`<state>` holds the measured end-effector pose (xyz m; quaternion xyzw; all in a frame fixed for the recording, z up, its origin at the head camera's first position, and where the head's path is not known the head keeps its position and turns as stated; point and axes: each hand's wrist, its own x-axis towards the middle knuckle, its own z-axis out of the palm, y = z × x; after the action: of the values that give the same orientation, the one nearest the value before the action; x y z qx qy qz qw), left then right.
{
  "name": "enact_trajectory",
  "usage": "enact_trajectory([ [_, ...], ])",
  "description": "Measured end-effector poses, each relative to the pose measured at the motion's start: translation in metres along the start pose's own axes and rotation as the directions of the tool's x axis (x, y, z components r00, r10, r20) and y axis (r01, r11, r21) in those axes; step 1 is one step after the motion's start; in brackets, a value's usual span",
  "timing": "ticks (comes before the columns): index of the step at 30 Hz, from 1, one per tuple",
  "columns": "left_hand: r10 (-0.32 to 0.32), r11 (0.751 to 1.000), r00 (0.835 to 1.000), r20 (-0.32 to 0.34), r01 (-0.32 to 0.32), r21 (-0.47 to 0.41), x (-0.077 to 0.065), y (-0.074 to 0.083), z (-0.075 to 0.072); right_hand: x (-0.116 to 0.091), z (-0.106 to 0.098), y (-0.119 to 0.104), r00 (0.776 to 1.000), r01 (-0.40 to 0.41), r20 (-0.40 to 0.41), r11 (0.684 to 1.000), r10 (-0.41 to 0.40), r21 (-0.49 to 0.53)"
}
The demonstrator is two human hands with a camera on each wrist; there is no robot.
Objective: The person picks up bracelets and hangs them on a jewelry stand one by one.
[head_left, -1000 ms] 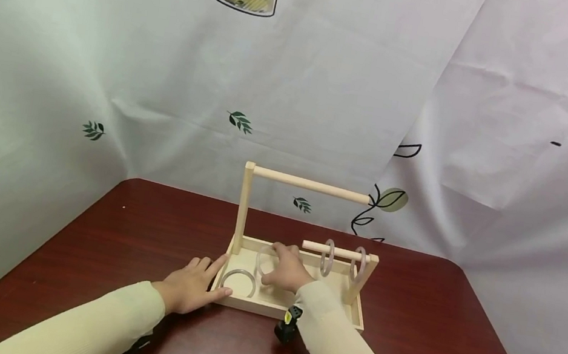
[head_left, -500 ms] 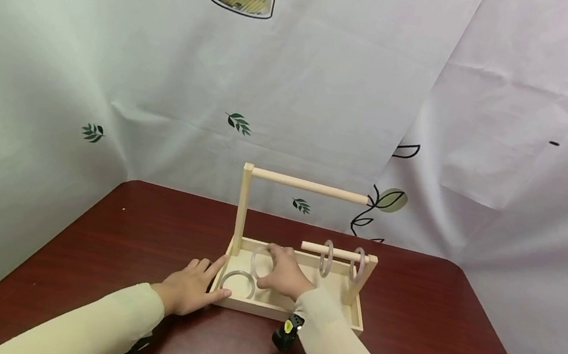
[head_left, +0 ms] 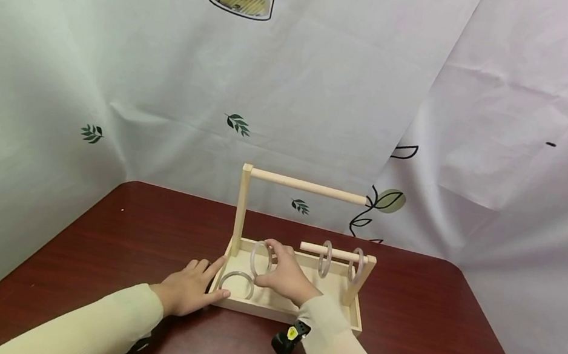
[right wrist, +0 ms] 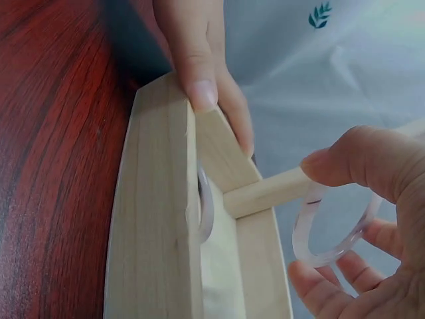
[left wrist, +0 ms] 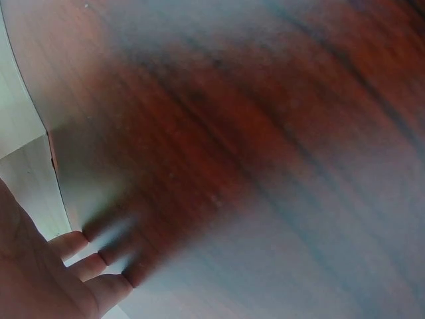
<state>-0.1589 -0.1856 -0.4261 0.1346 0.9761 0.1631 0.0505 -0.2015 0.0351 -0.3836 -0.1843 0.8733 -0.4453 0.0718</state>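
Observation:
A wooden tray stand (head_left: 264,310) sits on the table. In the head view my right hand (head_left: 290,277) is over its middle, pinching a pale translucent bangle (head_left: 252,260) that stands nearly upright. The right wrist view shows thumb and fingers at opposite sides of this bangle (right wrist: 304,232). My left hand (head_left: 189,289) rests on the tray's left end, fingers spread and thumb on the front corner. A second bangle (head_left: 239,273) lies flat inside the tray's left part, partly hidden behind the front wall in the right wrist view.
Two more bangles, one nearer the free end (head_left: 328,263) and one by the post (head_left: 361,268), hang on the short peg (head_left: 309,247) at right. A tall post (head_left: 241,210) carries a long upper bar (head_left: 310,187). Dark red table (head_left: 420,332) surrounds the stand; white printed cloth (head_left: 303,82) hangs behind.
My right hand has shifted slightly left, lifting the bangle a little. The bangle now shows more of its ring. My left hand stays on the tray's end.

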Motion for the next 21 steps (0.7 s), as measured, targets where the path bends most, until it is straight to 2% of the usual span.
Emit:
enact_trajectory([
  [5, 0.002, 1.0, 1.0, 0.003, -0.002, 0.001, 0.001, -0.001, 0.0, -0.003, 0.0, -0.003, 0.999, 0.035, 0.006, 0.999, -0.035, 0.028],
  [11, 0.0, 1.0, 1.0, 0.007, 0.0, 0.006, 0.002, -0.001, 0.001, -0.01, -0.004, -0.008, 0.996, 0.082, 0.011, 0.991, -0.084, 0.109],
  [21, -0.007, 1.0, 1.0, 0.015, 0.007, 0.011, 0.005, -0.003, 0.002, -0.018, -0.012, -0.023, 0.995, 0.099, -0.01, 0.98, -0.099, 0.173],
])
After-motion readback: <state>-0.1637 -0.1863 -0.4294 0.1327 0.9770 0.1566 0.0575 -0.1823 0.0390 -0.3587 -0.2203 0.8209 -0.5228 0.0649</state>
